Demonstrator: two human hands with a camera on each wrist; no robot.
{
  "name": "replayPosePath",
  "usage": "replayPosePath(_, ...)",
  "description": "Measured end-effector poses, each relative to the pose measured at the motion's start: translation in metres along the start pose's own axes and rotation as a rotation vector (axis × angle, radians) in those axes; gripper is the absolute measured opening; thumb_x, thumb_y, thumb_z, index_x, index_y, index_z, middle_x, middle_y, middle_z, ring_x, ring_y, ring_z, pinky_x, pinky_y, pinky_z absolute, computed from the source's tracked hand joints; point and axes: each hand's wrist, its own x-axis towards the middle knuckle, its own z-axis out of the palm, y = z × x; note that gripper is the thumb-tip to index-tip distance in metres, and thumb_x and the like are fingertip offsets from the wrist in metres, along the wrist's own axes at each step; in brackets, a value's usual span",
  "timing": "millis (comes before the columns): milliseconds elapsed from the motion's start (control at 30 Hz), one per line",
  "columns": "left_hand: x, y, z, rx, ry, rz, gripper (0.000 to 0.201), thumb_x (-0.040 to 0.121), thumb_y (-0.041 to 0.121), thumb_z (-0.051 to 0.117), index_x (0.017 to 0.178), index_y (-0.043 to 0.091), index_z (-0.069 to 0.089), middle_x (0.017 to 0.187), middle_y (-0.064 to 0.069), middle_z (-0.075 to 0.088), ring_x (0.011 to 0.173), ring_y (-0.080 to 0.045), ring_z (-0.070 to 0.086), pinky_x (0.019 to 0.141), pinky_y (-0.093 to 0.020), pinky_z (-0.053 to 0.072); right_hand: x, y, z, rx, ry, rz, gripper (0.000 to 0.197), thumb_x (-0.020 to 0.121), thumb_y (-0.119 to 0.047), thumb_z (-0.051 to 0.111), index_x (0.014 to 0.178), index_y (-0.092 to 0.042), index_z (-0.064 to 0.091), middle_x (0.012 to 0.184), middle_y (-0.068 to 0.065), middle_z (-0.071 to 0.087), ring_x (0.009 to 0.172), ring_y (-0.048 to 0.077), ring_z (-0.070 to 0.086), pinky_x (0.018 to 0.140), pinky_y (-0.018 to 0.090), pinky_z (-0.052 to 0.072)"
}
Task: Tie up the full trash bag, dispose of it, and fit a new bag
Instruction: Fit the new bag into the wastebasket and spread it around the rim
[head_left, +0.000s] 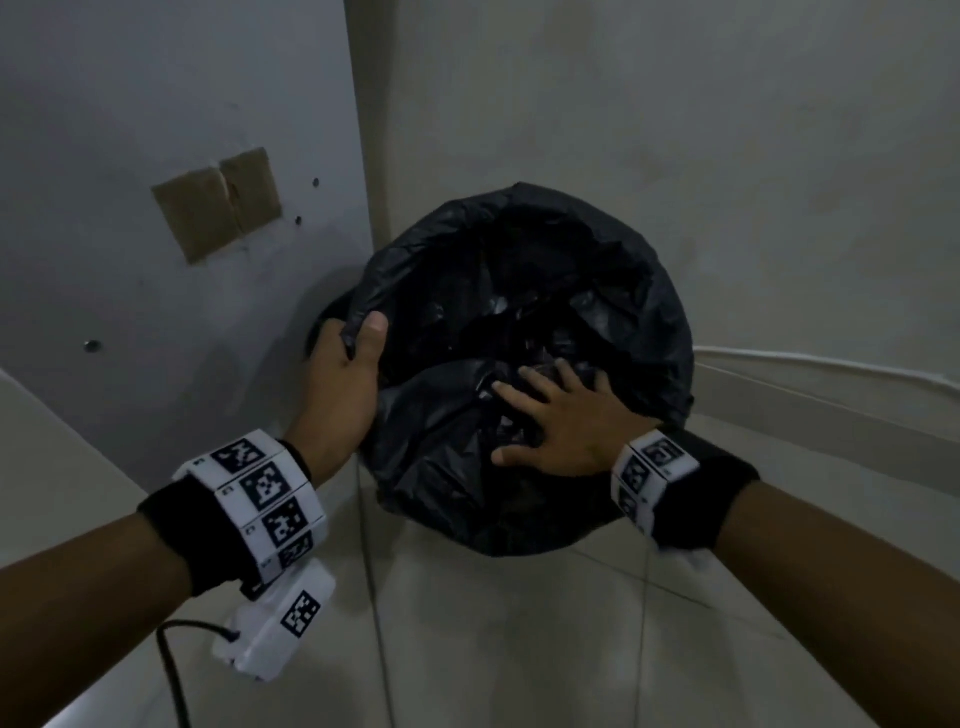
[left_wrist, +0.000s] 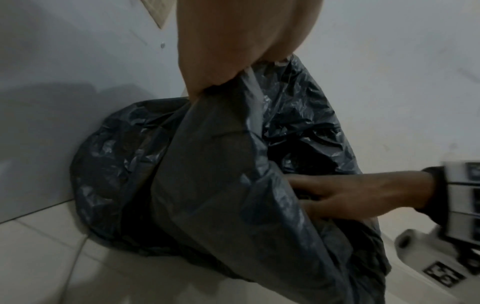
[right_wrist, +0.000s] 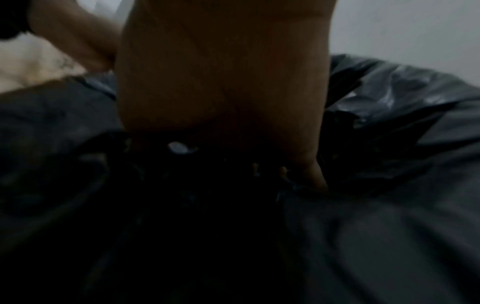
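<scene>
- Two hands work at one black trash bag (head_left: 524, 291), which stands on the floor in a corner, against the grey wall.
- The left hand (head_left: 345, 374) grips the bag's left rim, thumb over the plastic and fingers curled under it, pulling a fold of it taut in the left wrist view.
- The right hand (head_left: 566, 421) lies on the crumpled plastic at the bag's mouth, fingers spread and fairly straight, pressing down; it holds nothing that I can make out.
- Both wrists carry white bands (head_left: 260, 499) printed with black-and-white square code markers; small characters beside the markers are too small to read.
- A white camera unit (head_left: 280, 623) with another such marker hangs under the left wrist, a black cable running from it.
- The floor (head_left: 519, 649) is pale tile.
- The grey wall (head_left: 156, 104) carries two brown patches of tape (head_left: 218, 205) and a few screw heads; the adjoining wall (head_left: 727, 130) is off-white, with a white cord along its base.
</scene>
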Motion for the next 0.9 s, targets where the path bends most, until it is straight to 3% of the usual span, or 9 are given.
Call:
replayPosePath(200, -0.003, -0.006, -0.005, 0.012, -0.05, 0.044, 0.036, 0.099, 0.044, 0.041, 0.116, 0.014, 0.052, 0.12, -0.005, 0.061, 0.111, -0.019, 0.059, 0.102, -0.046, 0.046, 0.033, 0.003, 0.041, -0.28, -0.165, 0.19, 0.098, 0.071, -0.093, 0.014, 0.152, -0.04, -0.003, 0.163, 0.0, -0.008, 0.147, 0.039, -0.013, 0.106, 0.071, -0.012)
replayPosePath(333, -0.015, -0.008, 0.002, 0.077, -0.081, 0.139, 0.046, 0.098, 0.045, 0.042, 0.11, 0.001, 0.049, 0.111, -0.018, 0.06, 0.1, -0.024, 0.06, 0.094, -0.044, 0.049, 0.028, 0.003, 0.062, -0.142, -0.21, 0.205, 0.091, 0.078, -0.087, 0.021, 0.153, -0.038, 0.004, 0.163, 0.001, -0.007, 0.149, 0.034, -0.009, 0.111, 0.065, -0.013)
replayPosePath(400, -0.018, -0.01, 0.006, 0.106, -0.086, 0.17, 0.046, 0.098, 0.044, 0.043, 0.105, -0.001, 0.047, 0.106, -0.021, 0.059, 0.096, -0.028, 0.059, 0.09, -0.045, 0.048, 0.021, 0.005, 0.049, -0.004, -0.172, 0.217, 0.08, 0.087, -0.073, 0.036, 0.153, -0.031, 0.017, 0.162, 0.004, 0.012, 0.148, 0.031, 0.011, 0.116, 0.058, 0.002)
replayPosePath(467, -0.017, -0.01, 0.005, 0.113, -0.1, 0.181, 0.045, 0.098, 0.043, 0.043, 0.104, -0.002, 0.047, 0.105, -0.022, 0.058, 0.097, -0.031, 0.058, 0.089, -0.045, 0.048, 0.013, 0.002, 0.028, 0.191, 0.009, 0.268, 0.063, 0.092, -0.052, 0.049, 0.144, -0.02, 0.035, 0.147, 0.011, 0.041, 0.134, 0.032, 0.04, 0.11, 0.046, 0.032)
replayPosePath(533, -0.016, -0.011, 0.002, 0.129, -0.112, 0.184, 0.044, 0.099, 0.042, 0.041, 0.107, -0.001, 0.048, 0.105, -0.019, 0.059, 0.097, -0.027, 0.059, 0.088, -0.041, 0.049, 0.01, -0.003, 0.013, 0.316, 0.248, 0.211, 0.061, 0.089, -0.047, 0.055, 0.14, -0.022, 0.033, 0.145, 0.007, 0.04, 0.129, 0.032, 0.042, 0.103, 0.043, 0.041)
replayPosePath(600, -0.015, -0.011, 0.0, 0.16, -0.124, 0.178, 0.04, 0.099, 0.043, 0.04, 0.108, 0.005, 0.05, 0.103, -0.007, 0.062, 0.094, -0.014, 0.061, 0.084, -0.03, 0.049, 0.013, -0.009, 0.01, 0.367, 0.222, 0.049, 0.075, 0.088, -0.052, 0.056, 0.149, -0.036, 0.016, 0.159, -0.001, 0.016, 0.141, 0.035, 0.024, 0.111, 0.048, 0.032)
replayPosePath(667, -0.016, -0.01, -0.001, 0.187, -0.122, 0.178, 0.033, 0.099, 0.044, 0.04, 0.105, 0.013, 0.051, 0.099, 0.005, 0.062, 0.091, -0.002, 0.059, 0.079, -0.022, 0.046, 0.019, -0.017, 0.019, 0.32, -0.011, -0.015, 0.078, 0.089, -0.062, 0.048, 0.147, -0.052, -0.002, 0.162, -0.013, -0.006, 0.148, 0.036, 0.002, 0.117, 0.056, 0.017)
replayPosePath(800, -0.013, -0.013, -0.001, 0.17, -0.107, 0.173, 0.039, 0.098, 0.044, 0.041, 0.103, 0.007, 0.05, 0.097, -0.002, 0.061, 0.089, -0.012, 0.06, 0.08, -0.029, 0.048, 0.024, -0.037, 0.054, 0.132, -0.265, -0.013, 0.063, 0.089, -0.074, 0.022, 0.145, -0.058, -0.005, 0.16, -0.019, -0.01, 0.149, 0.033, -0.009, 0.114, 0.061, -0.008)
replayPosePath(900, -0.015, -0.014, -0.001, 0.193, -0.138, 0.204, 0.035, 0.098, 0.043, 0.042, 0.102, 0.008, 0.05, 0.091, 0.008, 0.059, 0.081, 0.003, 0.056, 0.071, -0.012, 0.046, 0.02, -0.048, 0.07, 0.147, -0.353, 0.046, 0.066, 0.089, -0.075, 0.015, 0.147, -0.053, -0.005, 0.161, -0.019, -0.008, 0.149, 0.028, -0.009, 0.117, 0.057, -0.009)
